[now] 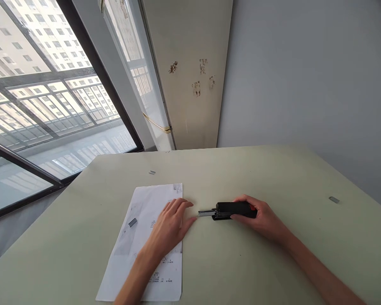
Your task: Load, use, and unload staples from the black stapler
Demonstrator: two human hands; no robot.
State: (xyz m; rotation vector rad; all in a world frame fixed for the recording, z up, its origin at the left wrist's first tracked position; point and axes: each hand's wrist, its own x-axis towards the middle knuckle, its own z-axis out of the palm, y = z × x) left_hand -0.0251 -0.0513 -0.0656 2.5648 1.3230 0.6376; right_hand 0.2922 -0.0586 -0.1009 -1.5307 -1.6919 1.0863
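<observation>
Now, right hand (264, 219) on stapler (229, 210)

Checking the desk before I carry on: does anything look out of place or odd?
Yes. The stapler under the right hand has its metal rail sticking out, and staple strips lie scattered: one on the paper, two on the table.
</observation>
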